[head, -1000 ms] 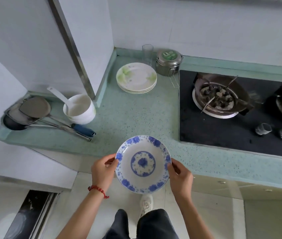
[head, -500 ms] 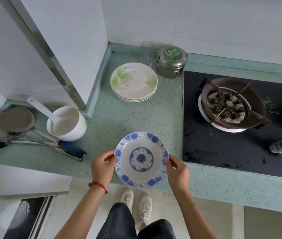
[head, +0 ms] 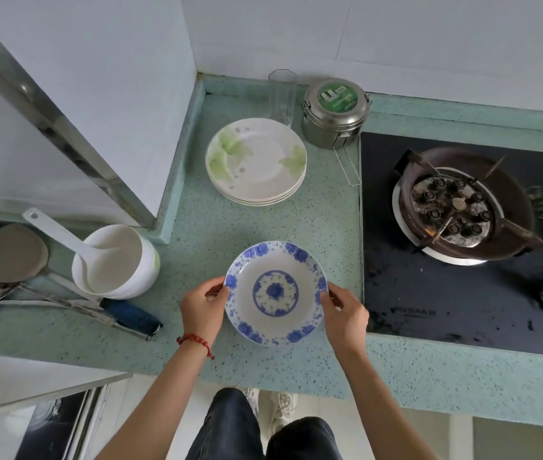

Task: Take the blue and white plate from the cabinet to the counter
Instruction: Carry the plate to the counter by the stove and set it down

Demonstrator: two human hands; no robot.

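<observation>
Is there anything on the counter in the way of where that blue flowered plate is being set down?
Nothing visible. The blue and white plate, held at its rim by the left hand and right hand, is over bare counter; white bowls and stacked plates stand clear of it.

Plate over near part of surface, left hand and right hand at its sides. Plate stack behind it. Glass, tin further back. Bowl left; stove right.
</observation>
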